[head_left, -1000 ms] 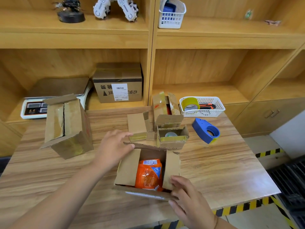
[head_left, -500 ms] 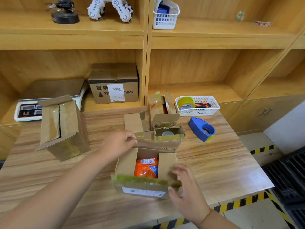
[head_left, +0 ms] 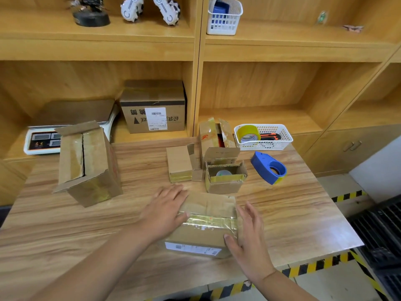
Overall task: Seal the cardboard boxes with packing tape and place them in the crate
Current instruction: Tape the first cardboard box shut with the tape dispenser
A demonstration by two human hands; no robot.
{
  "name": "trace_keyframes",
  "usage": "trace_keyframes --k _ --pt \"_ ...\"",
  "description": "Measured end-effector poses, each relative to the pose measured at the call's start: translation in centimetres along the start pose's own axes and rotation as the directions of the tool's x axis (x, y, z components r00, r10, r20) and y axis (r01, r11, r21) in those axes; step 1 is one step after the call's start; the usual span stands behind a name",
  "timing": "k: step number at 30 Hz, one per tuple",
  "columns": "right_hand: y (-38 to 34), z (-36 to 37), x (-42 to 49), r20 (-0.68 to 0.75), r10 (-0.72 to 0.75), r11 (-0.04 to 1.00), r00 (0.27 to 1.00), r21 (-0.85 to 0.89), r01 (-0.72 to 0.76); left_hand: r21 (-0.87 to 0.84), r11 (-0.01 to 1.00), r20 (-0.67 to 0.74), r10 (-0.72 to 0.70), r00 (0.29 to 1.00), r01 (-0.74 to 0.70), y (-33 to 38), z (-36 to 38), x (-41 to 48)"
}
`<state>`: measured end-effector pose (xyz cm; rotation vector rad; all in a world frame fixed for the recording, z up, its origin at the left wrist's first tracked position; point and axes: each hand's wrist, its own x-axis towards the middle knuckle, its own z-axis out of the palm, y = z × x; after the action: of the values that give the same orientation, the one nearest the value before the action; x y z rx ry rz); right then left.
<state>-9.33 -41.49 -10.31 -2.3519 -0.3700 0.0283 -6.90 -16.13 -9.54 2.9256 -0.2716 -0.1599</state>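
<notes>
Flap-closing step: left hand (head_left: 165, 208) flat, pressing cardboard box (head_left: 208, 204) lid; right hand (head_left: 249, 233) open against its side. Existing seam tape (head_left: 210, 221) probably old. Next: fetch blue tape dispenser (head_left: 269, 167).

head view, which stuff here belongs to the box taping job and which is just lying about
Job: closed box under the left hand and right hand; blue tape dispenser; small open box; large box on the left; yellow tape roll.
Lying about: scale; white robot model; upper-shelf basket.
</notes>
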Motion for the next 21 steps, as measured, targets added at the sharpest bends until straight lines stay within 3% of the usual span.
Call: trace_keyframes --k 5,8,17,21 --pt "0.3 1.4 0.5 0.204 0.241 0.909 0.949 0.296 -0.294 0.094 0.994 0.061 0.045 0.997 -0.050 0.7 1.1 0.7" --pt "0.2 2.3 1.2 0.205 0.308 0.889 0.929 0.284 -0.358 0.131 0.989 0.072 0.065 0.995 -0.074 1.1 1.3 1.1" --pt "-0.2 2.3 4.0 0.154 0.172 0.978 0.973 0.094 -0.188 0.097 0.994 0.058 0.043 0.997 -0.048 0.3 1.4 1.7" --pt "-0.2 1.5 4.7 0.156 0.102 0.989 0.983 -0.120 -0.083 0.101 0.993 0.040 0.054 0.998 -0.058 0.2 1.7 1.6"
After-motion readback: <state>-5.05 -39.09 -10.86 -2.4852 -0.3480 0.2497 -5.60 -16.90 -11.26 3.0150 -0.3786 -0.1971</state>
